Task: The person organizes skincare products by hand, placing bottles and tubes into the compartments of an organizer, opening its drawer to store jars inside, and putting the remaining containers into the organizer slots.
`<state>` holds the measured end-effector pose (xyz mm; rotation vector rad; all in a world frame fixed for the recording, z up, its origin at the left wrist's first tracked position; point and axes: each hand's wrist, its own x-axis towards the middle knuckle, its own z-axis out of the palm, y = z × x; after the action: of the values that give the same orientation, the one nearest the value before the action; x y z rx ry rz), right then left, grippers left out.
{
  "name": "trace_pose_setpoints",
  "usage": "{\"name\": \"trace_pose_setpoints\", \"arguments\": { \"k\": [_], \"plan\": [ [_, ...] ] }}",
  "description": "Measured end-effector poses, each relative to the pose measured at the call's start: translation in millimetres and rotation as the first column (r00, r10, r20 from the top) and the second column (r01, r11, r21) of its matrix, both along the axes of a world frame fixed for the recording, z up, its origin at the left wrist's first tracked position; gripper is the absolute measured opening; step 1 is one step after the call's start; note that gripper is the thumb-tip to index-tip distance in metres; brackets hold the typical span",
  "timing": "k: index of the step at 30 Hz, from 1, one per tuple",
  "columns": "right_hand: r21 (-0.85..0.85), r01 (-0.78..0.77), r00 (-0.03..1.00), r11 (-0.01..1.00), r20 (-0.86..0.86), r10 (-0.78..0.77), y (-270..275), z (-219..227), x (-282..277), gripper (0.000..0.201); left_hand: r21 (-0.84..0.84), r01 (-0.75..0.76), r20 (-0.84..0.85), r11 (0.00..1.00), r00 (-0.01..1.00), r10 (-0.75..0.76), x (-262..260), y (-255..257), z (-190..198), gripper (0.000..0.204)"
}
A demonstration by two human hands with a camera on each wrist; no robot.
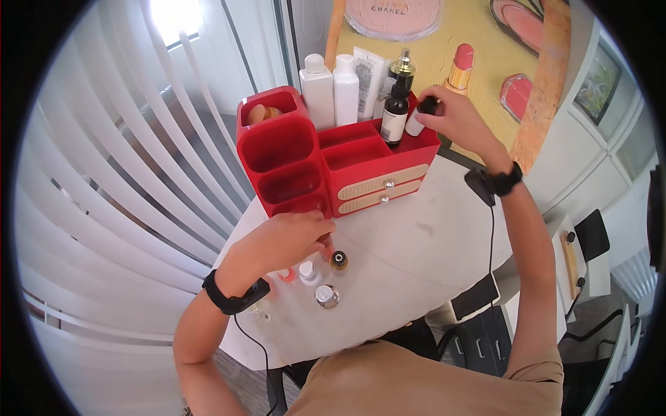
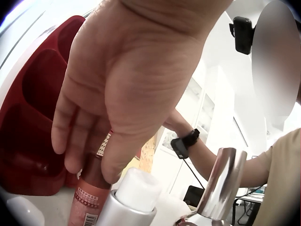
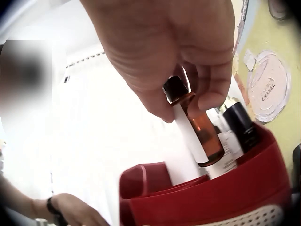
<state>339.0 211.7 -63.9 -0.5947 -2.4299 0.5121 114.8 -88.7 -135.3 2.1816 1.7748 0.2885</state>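
My right hand (image 1: 461,121) pinches a small bottle (image 1: 415,125) by its black cap at the organizer's right compartment. In the right wrist view the bottle (image 3: 200,136) is amber with a white label, tilted, and my right hand (image 3: 174,52) has thumb and fingertips at its top. The red organizer (image 1: 378,170) stands at the table's back. My left hand (image 1: 284,239) is low in front of its left compartments. In the left wrist view, the left hand's (image 2: 131,80) thumb and fingers grip the upper part of a reddish bottle (image 2: 87,205).
White bottles (image 1: 318,93), a tube (image 1: 368,80) and a dark dropper bottle (image 1: 395,118) stand in the organizer. Several small bottles, one gold-coloured (image 1: 338,260) and one silver (image 1: 326,297), stand on the white table (image 1: 409,256) by my left hand. A painting (image 1: 479,28) is behind.
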Motion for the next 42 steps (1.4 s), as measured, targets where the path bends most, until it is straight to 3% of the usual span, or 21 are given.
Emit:
{"name": "trace_pose_setpoints", "arguments": {
  "k": [3,6,9,12,13,15,17,19,21,25,28,30,31,34,35,37,38,40,42],
  "plan": [
    [0.049,-0.063,0.996,0.997,0.07,0.059,27,-15,-19,0.033,0.03,-0.043,0.02,0.999,0.999,0.042,3,-4,18,0.021],
    [-0.069,-0.02,0.988,0.997,0.152,0.03,22,-13,-31,0.038,0.026,-0.108,0.009,0.994,0.994,0.108,2,-8,31,0.025],
    [-0.227,-0.092,0.985,0.97,0.124,0.123,23,-18,-33,0.045,0.026,-0.152,0.003,0.988,0.988,0.152,5,-11,49,0.024],
    [-0.099,-0.109,0.986,0.989,0.116,0.12,27,-21,-28,0.051,0.093,-0.157,-0.003,0.983,0.988,0.158,7,-9,57,0.025],
    [0.004,-0.056,0.996,0.998,0.065,0.055,26,-21,-21,0.05,0.093,-0.16,-0.002,0.983,0.987,0.161,8,-9,61,0.025],
    [0.103,-0.005,1.0,0.995,0.011,0.004,6,-11,-10,0.049,0.191,-0.154,-0.005,0.969,0.987,0.158,10,-9,69,0.027],
    [-0.089,-0.06,0.997,0.994,0.035,0.063,-37,9,6,0.05,0.239,-0.138,0.01,0.961,0.99,0.139,11,-5,74,0.029],
    [-0.195,-0.307,0.944,0.931,0.065,0.325,-75,3,9,0.051,0.285,-0.109,0.022,0.952,0.994,0.107,14,5,77,0.03],
    [-0.187,-0.371,0.911,0.909,0.118,0.396,-113,-5,6,0.05,0.463,0.094,-0.137,0.881,0.99,-0.034,20,17,79,0.032],
    [-0.252,-0.287,0.923,0.924,0.185,0.337,-125,-19,-5,0.046,0.45,0.08,-0.063,0.889,0.996,-0.058,43,30,85,0.033],
    [-0.227,-0.346,0.915,0.91,0.132,0.381,-117,-19,-2,0.044,0.426,0.024,0.028,0.905,0.999,-0.04,44,28,82,0.033],
    [-0.378,-0.355,0.934,0.855,-0.107,0.341,-98,-12,8,0.042,0.357,-0.175,0.188,0.918,0.976,0.113,48,19,85,0.034],
    [-0.191,-0.287,0.953,0.939,-0.159,0.258,-82,-9,10,0.036,0.358,-0.169,0.19,0.918,0.976,0.106,45,16,83,0.034],
    [-0.128,-0.091,0.987,0.988,-0.146,0.073,-33,6,17,0.04,0.233,0.057,0.024,0.971,0.998,-0.064,23,5,57,0.033],
    [-0.091,0.002,0.99,0.996,-0.14,-0.015,-16,2,16,0.04,0.235,0.06,0.022,0.97,0.998,-0.067,22,5,44,0.033],
    [-0.116,0.034,0.992,0.993,-0.115,-0.048,5,-5,10,0.041,0.012,0.128,0.036,0.992,0.991,-0.128,23,3,26,0.033],
    [-0.145,0.065,0.993,0.987,-0.087,-0.078,14,-9,6,0.043,0.014,0.128,0.033,0.992,0.991,-0.129,28,2,27,0.033],
    [-0.155,0.019,0.997,0.988,-0.077,-0.031,31,-21,-5,0.043,-0.313,0.005,0.008,0.95,1.0,-0.003,40,3,31,0.033],
    [-0.171,-0.027,0.998,0.985,-0.066,0.015,46,-31,-15,0.043,-0.284,0.045,-0.028,0.958,0.998,-0.055,38,8,15,0.031]
  ]
}}
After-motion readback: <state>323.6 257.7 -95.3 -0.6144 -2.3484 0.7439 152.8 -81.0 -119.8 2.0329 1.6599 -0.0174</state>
